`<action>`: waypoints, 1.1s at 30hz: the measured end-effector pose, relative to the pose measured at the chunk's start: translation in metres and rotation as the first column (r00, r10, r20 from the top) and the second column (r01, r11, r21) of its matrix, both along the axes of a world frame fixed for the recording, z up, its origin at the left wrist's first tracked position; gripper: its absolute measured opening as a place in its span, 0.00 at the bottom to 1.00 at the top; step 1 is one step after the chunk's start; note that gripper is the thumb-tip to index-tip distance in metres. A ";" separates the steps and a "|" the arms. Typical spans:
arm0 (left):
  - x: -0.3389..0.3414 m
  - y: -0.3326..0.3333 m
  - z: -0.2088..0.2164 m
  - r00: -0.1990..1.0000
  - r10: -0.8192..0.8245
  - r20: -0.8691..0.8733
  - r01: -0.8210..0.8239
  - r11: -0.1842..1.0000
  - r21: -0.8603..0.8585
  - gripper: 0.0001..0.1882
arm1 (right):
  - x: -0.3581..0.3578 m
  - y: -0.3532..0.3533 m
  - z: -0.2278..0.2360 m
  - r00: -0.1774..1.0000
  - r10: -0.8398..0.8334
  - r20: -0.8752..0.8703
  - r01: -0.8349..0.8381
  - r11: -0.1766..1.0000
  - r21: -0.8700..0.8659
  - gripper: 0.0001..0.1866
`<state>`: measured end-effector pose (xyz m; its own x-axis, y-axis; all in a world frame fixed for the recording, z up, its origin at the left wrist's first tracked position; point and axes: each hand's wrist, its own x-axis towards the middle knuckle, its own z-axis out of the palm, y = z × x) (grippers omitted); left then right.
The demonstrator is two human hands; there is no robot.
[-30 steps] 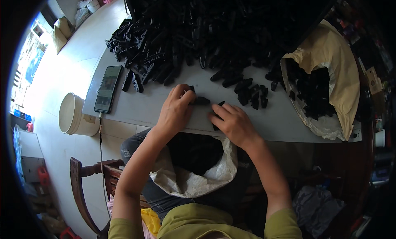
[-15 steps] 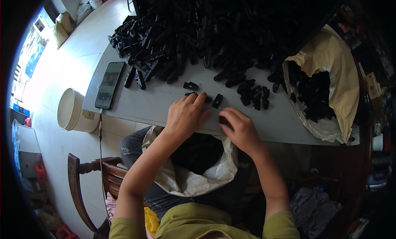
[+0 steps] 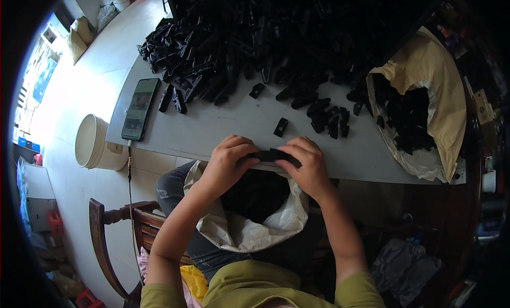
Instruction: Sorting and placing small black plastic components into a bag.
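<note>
My left hand (image 3: 232, 162) and my right hand (image 3: 307, 164) meet above the table's near edge, fingers closed. Between them lies a long black plastic part (image 3: 272, 155), held level at both ends; whether it is one piece or two pressed together I cannot make out. Below it, an open white woven sack (image 3: 249, 236) rests on my lap with black pieces inside. One small black block with a hole (image 3: 281, 127) sits on the table just beyond my hands, and another small black block (image 3: 257, 90) lies farther off.
A large heap of black plastic parts (image 3: 212, 58) covers the far side of the grey table (image 3: 212, 124). At the right stands an open paper-covered sack (image 3: 446, 106) of black parts. A phone (image 3: 140, 110) lies at the left on a cable, near a white bucket (image 3: 90, 143) and wooden chair (image 3: 101, 239).
My left hand has drawn back from the tabletop toward my right hand, and both now grip the black part. A small block has shifted farther from me.
</note>
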<state>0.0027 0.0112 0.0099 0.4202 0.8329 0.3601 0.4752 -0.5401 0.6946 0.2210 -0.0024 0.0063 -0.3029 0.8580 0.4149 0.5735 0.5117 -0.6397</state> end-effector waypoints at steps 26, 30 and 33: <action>-0.009 0.080 0.007 0.882 0.430 -0.194 -0.408 0.902 0.144 0.10 | 0.006 0.022 -0.001 0.914 -0.125 -0.386 -0.031 0.927 -0.373 0.19; -0.004 0.087 0.005 0.853 0.463 -0.240 -0.436 0.886 0.159 0.11 | 0.003 0.013 0.010 0.585 -0.312 -0.749 -0.233 0.819 -0.524 0.22; -0.003 0.082 0.009 0.946 0.258 -0.197 -0.256 0.966 0.035 0.11 | 0.006 0.011 0.002 0.541 -0.349 -0.765 -0.248 0.803 -0.542 0.23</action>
